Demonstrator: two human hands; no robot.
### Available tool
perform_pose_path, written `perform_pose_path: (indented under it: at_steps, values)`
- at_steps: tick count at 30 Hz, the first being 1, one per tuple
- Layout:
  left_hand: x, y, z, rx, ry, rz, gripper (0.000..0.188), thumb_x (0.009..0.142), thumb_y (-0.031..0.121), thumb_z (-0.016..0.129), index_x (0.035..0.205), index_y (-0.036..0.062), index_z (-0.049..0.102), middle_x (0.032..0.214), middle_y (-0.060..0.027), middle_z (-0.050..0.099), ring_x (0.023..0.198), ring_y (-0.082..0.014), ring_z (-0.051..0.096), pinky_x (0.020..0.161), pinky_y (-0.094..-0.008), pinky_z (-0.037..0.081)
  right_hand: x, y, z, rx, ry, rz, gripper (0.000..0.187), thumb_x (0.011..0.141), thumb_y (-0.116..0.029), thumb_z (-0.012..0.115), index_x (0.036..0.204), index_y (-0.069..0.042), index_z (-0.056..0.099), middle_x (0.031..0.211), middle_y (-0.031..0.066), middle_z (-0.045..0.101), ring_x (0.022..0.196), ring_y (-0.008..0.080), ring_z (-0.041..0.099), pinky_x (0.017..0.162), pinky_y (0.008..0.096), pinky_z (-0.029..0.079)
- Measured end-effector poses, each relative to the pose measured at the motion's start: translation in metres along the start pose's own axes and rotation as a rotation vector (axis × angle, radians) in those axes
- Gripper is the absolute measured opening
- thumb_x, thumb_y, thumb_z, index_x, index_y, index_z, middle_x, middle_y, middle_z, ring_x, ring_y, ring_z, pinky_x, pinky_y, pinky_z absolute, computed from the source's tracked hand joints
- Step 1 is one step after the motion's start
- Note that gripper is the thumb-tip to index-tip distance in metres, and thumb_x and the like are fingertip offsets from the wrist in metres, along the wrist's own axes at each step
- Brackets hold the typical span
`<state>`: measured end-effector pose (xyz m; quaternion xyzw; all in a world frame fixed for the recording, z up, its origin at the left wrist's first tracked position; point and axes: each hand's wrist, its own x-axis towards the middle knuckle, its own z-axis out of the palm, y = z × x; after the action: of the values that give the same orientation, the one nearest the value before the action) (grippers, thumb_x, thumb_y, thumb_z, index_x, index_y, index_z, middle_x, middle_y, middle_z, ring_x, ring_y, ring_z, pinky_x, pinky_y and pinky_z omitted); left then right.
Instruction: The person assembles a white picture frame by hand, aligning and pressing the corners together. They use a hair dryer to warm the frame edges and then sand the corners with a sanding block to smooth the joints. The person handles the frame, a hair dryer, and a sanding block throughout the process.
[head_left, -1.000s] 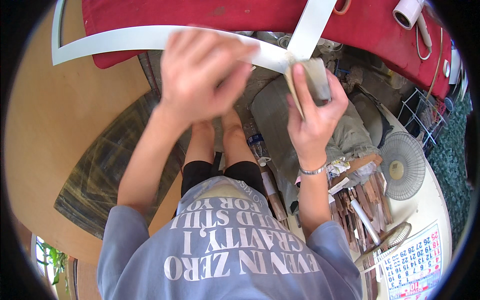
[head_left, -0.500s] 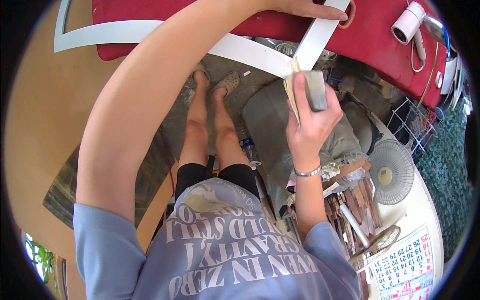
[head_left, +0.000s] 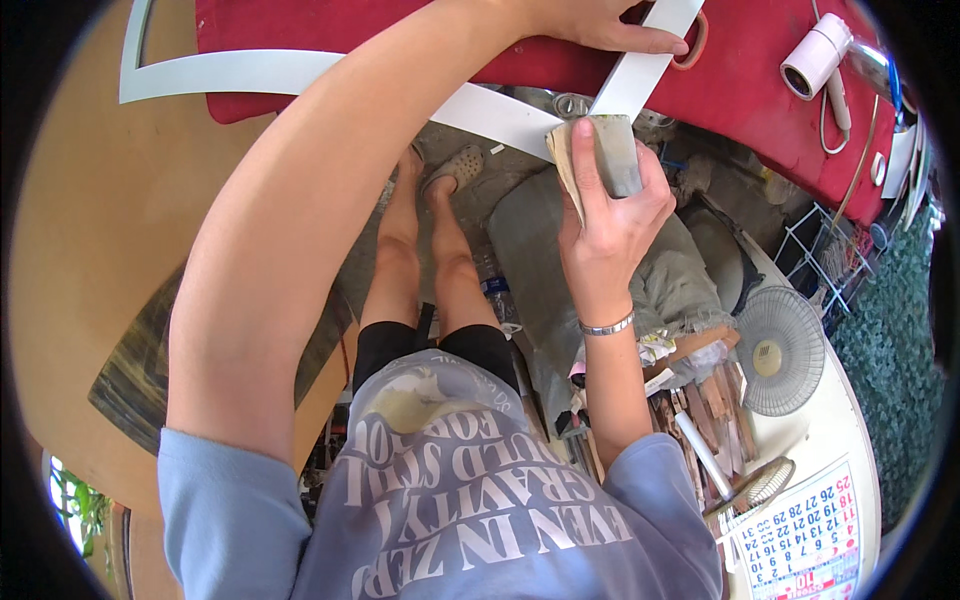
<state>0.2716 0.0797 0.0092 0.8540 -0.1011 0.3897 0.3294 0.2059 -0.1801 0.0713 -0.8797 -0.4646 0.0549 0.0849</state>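
Note:
A white angular frame [head_left: 490, 118] lies across the red-covered table, its pointed corner reaching past the near edge toward me. At that corner my right hand [head_left: 615, 220] grips a grey sanding block [head_left: 617, 155] together with a folded tan sheet that looks like sandpaper [head_left: 566, 170]. The block covers the very tip of the corner and seems to touch it. My left hand [head_left: 590, 25], partly cut off at the top edge, holds the frame's right-hand bar, one digit laid across it. Its other fingers are mostly hidden.
On the red cloth [head_left: 745, 95] lie a roll of tape [head_left: 690, 45] and a pink hair dryer-like tool [head_left: 815, 62] with a cord. Below right are a fan [head_left: 780, 350], wood strips [head_left: 715, 410], a wire rack [head_left: 825, 245] and a calendar [head_left: 805, 530]. A wooden panel [head_left: 110, 200] stands left.
My right hand has moved the sanding block slightly up and left against the frame's corner. The left hand keeps its place on the bar. The whole view has shifted a little.

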Motion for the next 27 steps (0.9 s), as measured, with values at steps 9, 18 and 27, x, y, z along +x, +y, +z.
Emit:
perform_pose_path:
  at_steps: [9, 18, 27]
  values:
    - [0.0000, 0.0002, 0.0000, 0.013, 0.020, 0.007, 0.044, 0.086, 0.043, 0.076, 0.088, 0.0050, 0.054, 0.081, -0.0121, 0.053, 0.077, -0.0327, 0.059, 0.070, -0.0414, 0.050, -0.0056, 0.0022, 0.0001, -0.008, -0.023, 0.009, 0.058, 0.084, -0.008, 0.077, 0.140, -0.020, 0.068, 0.130, 0.0204, 0.052, 0.116, 0.0366, 0.050, 0.099, 0.0430, 0.042]
    - [-0.0017, -0.0009, 0.0012, 0.007, -0.003, -0.033, 0.042, 0.088, 0.042, 0.075, 0.088, 0.0056, 0.053, 0.080, -0.0116, 0.053, 0.078, -0.0325, 0.060, 0.070, -0.0415, 0.050, 0.0007, -0.0003, 0.0005, -0.008, 0.011, -0.007, 0.061, 0.082, -0.006, 0.078, 0.140, -0.021, 0.068, 0.128, 0.0197, 0.054, 0.114, 0.0362, 0.052, 0.098, 0.0431, 0.043]
    - [-0.0030, -0.0015, 0.0029, 0.009, 0.011, -0.036, 0.041, 0.087, 0.040, 0.076, 0.089, 0.0051, 0.053, 0.081, -0.0128, 0.054, 0.079, -0.0335, 0.060, 0.071, -0.0419, 0.051, -0.0025, 0.0035, 0.0024, 0.001, 0.148, -0.064, 0.057, 0.082, -0.005, 0.077, 0.137, -0.018, 0.070, 0.123, 0.0192, 0.058, 0.110, 0.0357, 0.054, 0.094, 0.0439, 0.045]
